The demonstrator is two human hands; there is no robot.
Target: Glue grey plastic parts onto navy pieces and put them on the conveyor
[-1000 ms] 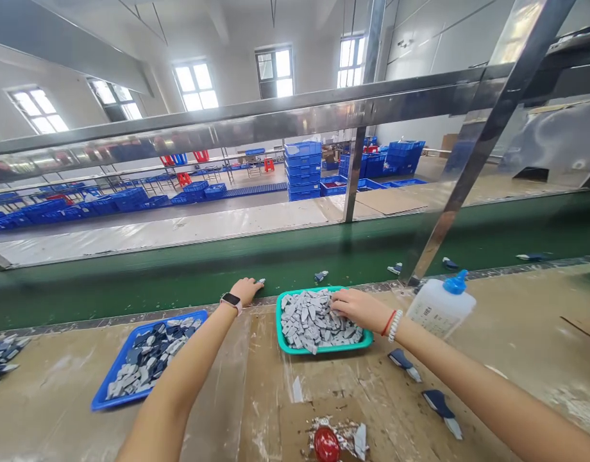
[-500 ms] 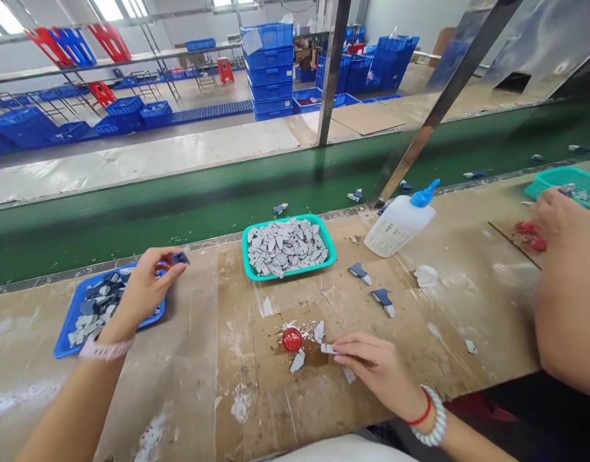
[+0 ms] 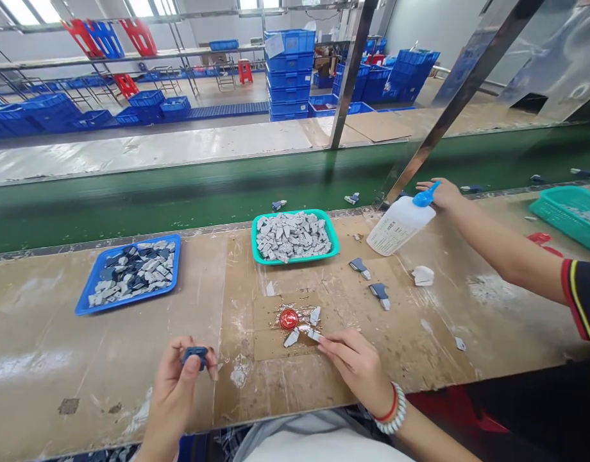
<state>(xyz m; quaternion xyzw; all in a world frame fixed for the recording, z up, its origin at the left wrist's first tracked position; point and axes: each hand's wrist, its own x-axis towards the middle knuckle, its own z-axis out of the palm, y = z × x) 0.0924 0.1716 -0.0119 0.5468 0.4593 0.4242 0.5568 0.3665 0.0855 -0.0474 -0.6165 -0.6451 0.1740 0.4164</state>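
My left hand pinches a dark blue plastic piece above the near part of the table. Between the fingertips of my right hand is a light grey plastic piece, low over a brown cardboard mat. A small round red cap sits on that mat, with two more grey pieces around it. Beyond the mat, a green tray is heaped with grey pieces. To the left, a blue tray holds mixed dark blue and grey pieces.
A white bottle with a blue nozzle leans at the right, near joined blue-grey parts. A co-worker's arm reaches behind it over the green conveyor belt. A green basket stands far right.
My left hand has moved from the blue tray toward me with the dark blue piece. My right hand's grey piece is closer to the red cap. The co-worker's arm has reached toward the belt.
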